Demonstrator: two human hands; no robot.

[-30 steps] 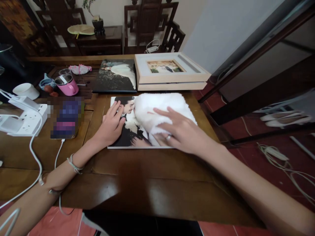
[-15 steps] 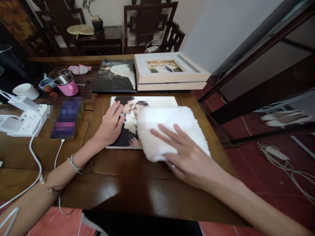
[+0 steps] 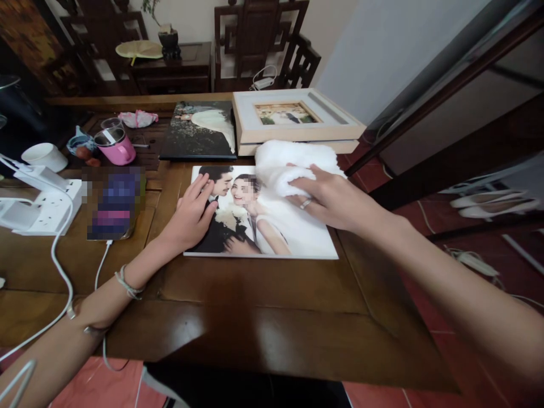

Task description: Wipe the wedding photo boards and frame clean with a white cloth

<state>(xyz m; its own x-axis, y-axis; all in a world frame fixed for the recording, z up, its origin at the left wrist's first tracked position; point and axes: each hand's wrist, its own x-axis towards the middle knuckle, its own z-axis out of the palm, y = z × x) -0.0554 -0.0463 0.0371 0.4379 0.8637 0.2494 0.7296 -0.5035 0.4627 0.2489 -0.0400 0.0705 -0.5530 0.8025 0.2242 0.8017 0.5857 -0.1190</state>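
Note:
A white-edged photo panel (image 3: 238,226) with a wedding picture lies flat on the brown wooden table (image 3: 204,283). My left hand (image 3: 193,209) rests on the panel's left side, fingers stretched out, holding nothing. Bunched under the fingers of my right hand (image 3: 318,192) is a fluffy white cloth (image 3: 297,156). It covers the panel's upper right corner and reaches toward the framed picture behind. My right fingers are curled into the cloth, and the fingertips are partly hidden in its folds.
Behind the panel lie a dark photo panel (image 3: 202,130) and stacked light-wood frames (image 3: 297,133). To the left are a blurred phone (image 3: 117,204) on a cable, a power strip (image 3: 51,207), a pink mug (image 3: 114,147) and a white cup (image 3: 45,157). Red floor tiles lie beyond the right edge.
My right hand has moved the white cloth up and away from me, and its fingers have gone from spread flat to curled. More of the panel shows. My left hand stays put.

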